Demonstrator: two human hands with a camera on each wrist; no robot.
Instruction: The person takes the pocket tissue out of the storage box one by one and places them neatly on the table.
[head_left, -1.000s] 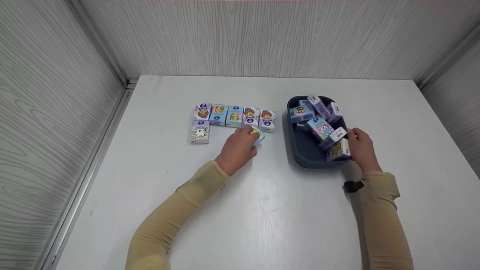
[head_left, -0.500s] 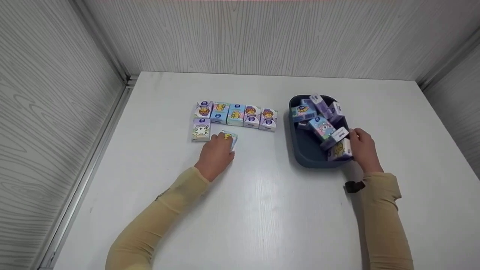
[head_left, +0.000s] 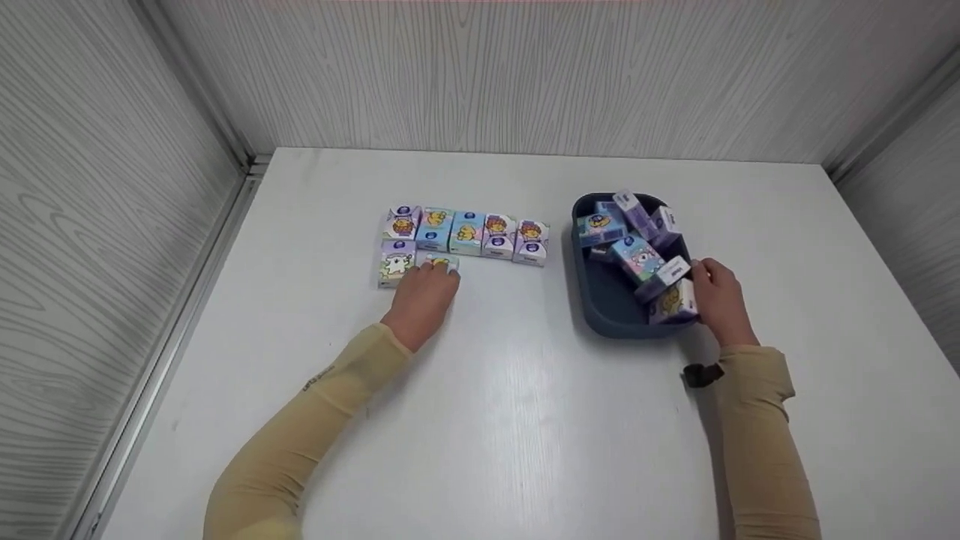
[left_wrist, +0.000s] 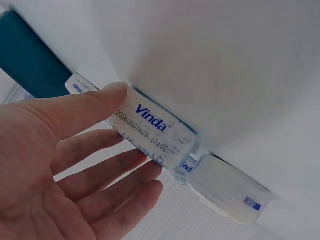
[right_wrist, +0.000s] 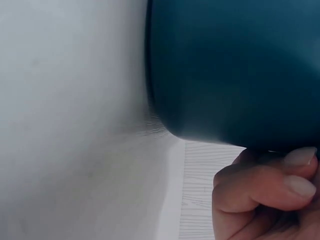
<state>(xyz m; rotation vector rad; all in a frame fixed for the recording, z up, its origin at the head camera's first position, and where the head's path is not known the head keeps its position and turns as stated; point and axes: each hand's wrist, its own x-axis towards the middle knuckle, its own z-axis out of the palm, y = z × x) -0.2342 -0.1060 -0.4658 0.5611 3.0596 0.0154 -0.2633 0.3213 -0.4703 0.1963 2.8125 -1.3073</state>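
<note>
My left hand (head_left: 421,300) pinches a small Vinda tissue pack (left_wrist: 155,127) between thumb and fingers, low against the white table. The pack's printed end faces the left wrist camera; in the head view my fingers cover most of it. Directly to its left lies a tissue pack with a white cartoon figure (head_left: 396,266). Behind them runs a row of several purple and blue tissue packs (head_left: 466,231). On the right, my right hand (head_left: 721,300) holds the side of a dark blue bin (head_left: 611,319). Its fingers are curled at the bin's wall in the right wrist view.
Several more tissue packs (head_left: 637,259) lie jumbled in the bin, some leaning over its rim. The white table (head_left: 510,420) meets a wood-grain panel (head_left: 465,82) at the back and another panel (head_left: 90,225) at the left.
My left hand has carried the tissue pack leftward from below the row's right part to beside the white-figure pack. The right hand stays at the bin.
</note>
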